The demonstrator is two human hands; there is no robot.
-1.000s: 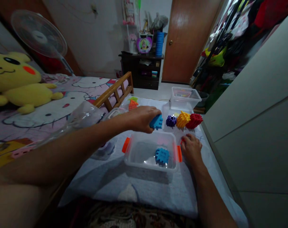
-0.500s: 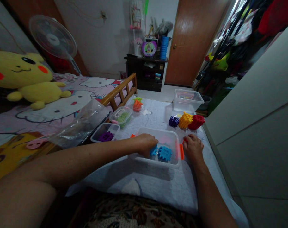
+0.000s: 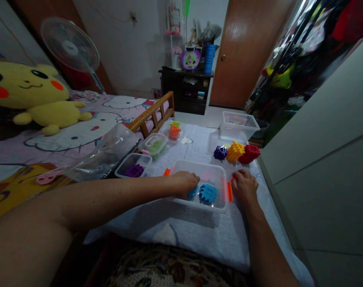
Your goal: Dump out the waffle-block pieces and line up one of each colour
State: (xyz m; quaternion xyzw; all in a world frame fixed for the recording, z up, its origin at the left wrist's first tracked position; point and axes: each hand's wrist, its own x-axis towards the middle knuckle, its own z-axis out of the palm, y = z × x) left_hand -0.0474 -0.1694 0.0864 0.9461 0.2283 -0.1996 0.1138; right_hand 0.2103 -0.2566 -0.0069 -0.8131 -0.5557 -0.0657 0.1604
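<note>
A clear plastic box (image 3: 181, 204) with orange latches on its two ends stands in front of me. My left hand (image 3: 185, 184) reaches into it, fingers curled down on a blue interlocking block (image 3: 193, 193) that it partly hides. Beside that, on the box floor, lies a second blue block group (image 3: 208, 193). Just right of the box, by the orange latch (image 3: 230, 192), my right hand (image 3: 245, 185) rests with bent fingers. A bit of red (image 3: 233, 179) shows at its fingertips, mostly covered. Past it sit dark purple (image 3: 220, 152), yellow (image 3: 235, 151) and red blocks (image 3: 249, 154).
Left of the box stand small clear tubs with purple (image 3: 134, 170), green (image 3: 155, 146) and orange pieces (image 3: 174, 131). Another clear bin (image 3: 239, 126) is at the back right. A wooden bed rail (image 3: 154, 115) borders the left, a white cabinet (image 3: 324, 159) the right.
The blue block under my left hand sits slightly lower in view. Both hands keep nearly the same places, and the whole view has shifted a little.
</note>
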